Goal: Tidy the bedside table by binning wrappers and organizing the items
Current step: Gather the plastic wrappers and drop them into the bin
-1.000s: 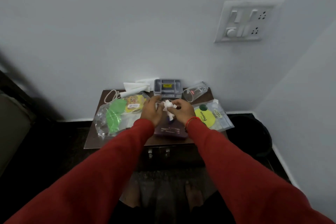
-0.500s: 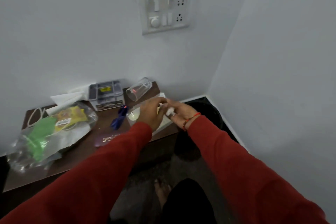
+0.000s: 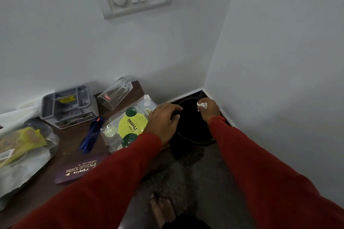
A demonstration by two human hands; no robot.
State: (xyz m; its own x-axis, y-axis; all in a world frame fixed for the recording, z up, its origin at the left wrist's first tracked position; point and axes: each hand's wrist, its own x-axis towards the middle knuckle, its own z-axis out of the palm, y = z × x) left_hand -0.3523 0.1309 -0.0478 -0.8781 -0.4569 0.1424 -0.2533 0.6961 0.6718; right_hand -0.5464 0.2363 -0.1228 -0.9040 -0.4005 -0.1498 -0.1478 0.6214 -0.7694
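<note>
Head view, left to right: the organizer box (image 3: 68, 105) and tipped glass (image 3: 115, 93) sit at the desk (image 3: 46, 176) rear; the left hand (image 3: 163, 121), fingers loosely open, hovers at the desk edge; the right hand (image 3: 208, 108), fingers pinching the crumpled white wrapper (image 3: 201, 105), holds it above the black bin (image 3: 191, 135), positioned for release.

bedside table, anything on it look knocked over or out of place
Yes: the clear drinking glass lies tipped on its side at the back of the table, open mouth toward the front, beside the grey organizer box. No spill shows.

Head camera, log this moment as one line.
right hand: holds wad over bin | left hand: empty, at table edge | step: drop
</note>
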